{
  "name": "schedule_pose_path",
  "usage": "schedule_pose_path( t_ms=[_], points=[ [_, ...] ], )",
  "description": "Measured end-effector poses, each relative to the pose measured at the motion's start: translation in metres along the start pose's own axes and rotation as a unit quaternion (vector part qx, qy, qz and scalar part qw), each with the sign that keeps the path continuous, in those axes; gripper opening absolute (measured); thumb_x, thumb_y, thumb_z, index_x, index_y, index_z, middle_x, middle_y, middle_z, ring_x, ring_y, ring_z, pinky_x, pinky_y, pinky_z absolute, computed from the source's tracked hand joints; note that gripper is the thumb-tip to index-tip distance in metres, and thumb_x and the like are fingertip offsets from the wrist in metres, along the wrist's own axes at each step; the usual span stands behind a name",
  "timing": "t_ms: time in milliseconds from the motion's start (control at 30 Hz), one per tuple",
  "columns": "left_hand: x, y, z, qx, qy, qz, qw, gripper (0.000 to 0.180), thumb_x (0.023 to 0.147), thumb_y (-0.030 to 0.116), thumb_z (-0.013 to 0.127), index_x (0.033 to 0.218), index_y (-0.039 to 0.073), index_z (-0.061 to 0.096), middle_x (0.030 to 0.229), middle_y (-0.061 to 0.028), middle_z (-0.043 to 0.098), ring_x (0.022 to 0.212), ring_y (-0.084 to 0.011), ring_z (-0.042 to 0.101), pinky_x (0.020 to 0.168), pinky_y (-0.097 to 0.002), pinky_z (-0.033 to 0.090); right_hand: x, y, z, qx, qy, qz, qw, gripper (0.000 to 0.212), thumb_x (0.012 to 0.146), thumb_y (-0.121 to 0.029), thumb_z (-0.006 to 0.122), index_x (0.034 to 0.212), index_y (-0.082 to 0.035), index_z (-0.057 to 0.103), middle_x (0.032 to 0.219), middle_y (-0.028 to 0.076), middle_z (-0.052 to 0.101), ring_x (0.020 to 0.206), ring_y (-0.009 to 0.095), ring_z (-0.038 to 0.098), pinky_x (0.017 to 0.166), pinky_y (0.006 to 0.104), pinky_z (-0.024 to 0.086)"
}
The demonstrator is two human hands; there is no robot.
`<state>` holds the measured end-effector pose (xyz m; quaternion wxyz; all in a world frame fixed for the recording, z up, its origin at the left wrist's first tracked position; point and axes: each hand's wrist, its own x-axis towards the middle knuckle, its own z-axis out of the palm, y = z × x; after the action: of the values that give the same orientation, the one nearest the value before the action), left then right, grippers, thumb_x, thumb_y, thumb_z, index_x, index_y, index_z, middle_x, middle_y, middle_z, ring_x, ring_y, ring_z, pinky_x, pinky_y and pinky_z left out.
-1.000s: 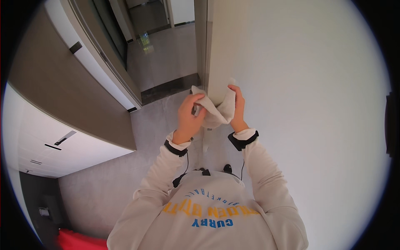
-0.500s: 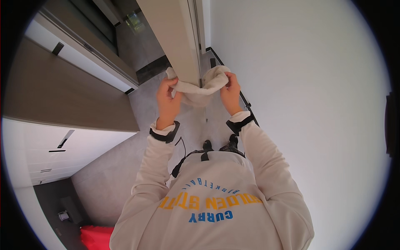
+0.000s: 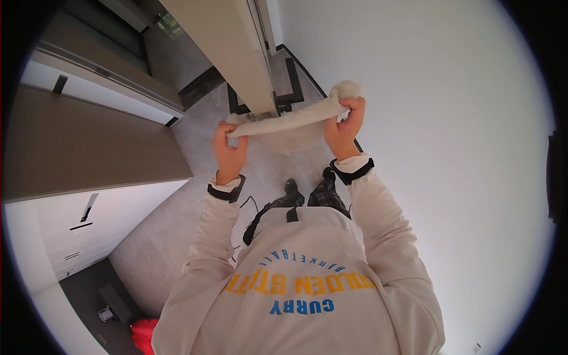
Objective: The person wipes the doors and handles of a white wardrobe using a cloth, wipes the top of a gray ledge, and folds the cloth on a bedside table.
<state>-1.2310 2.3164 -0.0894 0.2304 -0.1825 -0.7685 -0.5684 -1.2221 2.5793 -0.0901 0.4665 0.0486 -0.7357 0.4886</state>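
— Stretching the cloth, by the look of it: the left hand (image 3: 229,147) is pinched tight on one end of the white cloth (image 3: 290,125) and the right hand (image 3: 344,124) is clenched on the other, which bunches into a small tuft above the knuckles.

— Where does the cloth sit?

— Held up in the air between both hands, in front of the chest, its top edge pulled into a taut band and the rest sagging in a shallow pouch beneath. Beyond it stands the edge of a beige door (image 3: 228,50); the white wall (image 3: 449,118) runs along the right.

— Which step do you judge this to be?

— Spreading or straightening it, I think — the cloth touches no surface yet. The next move would call for keeping both grips even so the band does not slip loose.

— And against half a second ago?

— The hands are further apart now and the cloth is drawn out longer and flatter. A second ago it was a crumpled wad held close between the two hands, near the wall. The grey floor (image 3: 171,236) and the white cabinet (image 3: 77,219) lie to the left, below.
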Motion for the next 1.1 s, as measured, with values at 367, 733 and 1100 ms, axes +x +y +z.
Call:
schedule_pose_path(
  t_ms=[367,733,1100],
  points=[
    [0.025,0.015,0.008,0.061,0.043,0.009,0.997,0.023,0.08,-0.004,0.061,0.102,0.002,0.06,0.096,-0.0116,0.062,0.093,-0.0232,0.06,0.083,-0.0307,0.046,0.011,0.0,0.054,0.007,-0.249,-0.036,0.968,0.03,0.07,0.006,0.061,0.097,-0.008,0.059,0.1,0.011,0.062,0.098,0.033,0.057,0.086,0.041,0.046],
    [-0.002,0.006,0.034,0.103,0.044,-0.126,0.986,0.02,0.085,0.002,0.06,0.105,0.002,0.061,0.089,-0.0097,0.066,0.075,-0.0181,0.061,0.067,-0.029,0.048,0.029,0.025,0.043,0.035,-0.312,-0.066,0.947,0.027,0.072,0.005,0.059,0.097,-0.006,0.06,0.098,0.011,0.063,0.096,0.032,0.058,0.084,0.0415,0.049],
    [-0.001,0.026,0.057,0.132,0.128,-0.171,0.968,0.024,0.084,-0.003,0.052,0.107,0.001,0.057,0.076,-0.0079,0.061,0.063,-0.0126,0.054,0.059,-0.0277,0.044,0.006,0.001,0.078,0.26,-0.239,0.107,0.929,0.032,0.079,0.005,0.057,0.11,-0.004,0.052,0.104,0.016,0.059,0.087,0.031,0.062,0.076,0.0378,0.05]
  ],
)
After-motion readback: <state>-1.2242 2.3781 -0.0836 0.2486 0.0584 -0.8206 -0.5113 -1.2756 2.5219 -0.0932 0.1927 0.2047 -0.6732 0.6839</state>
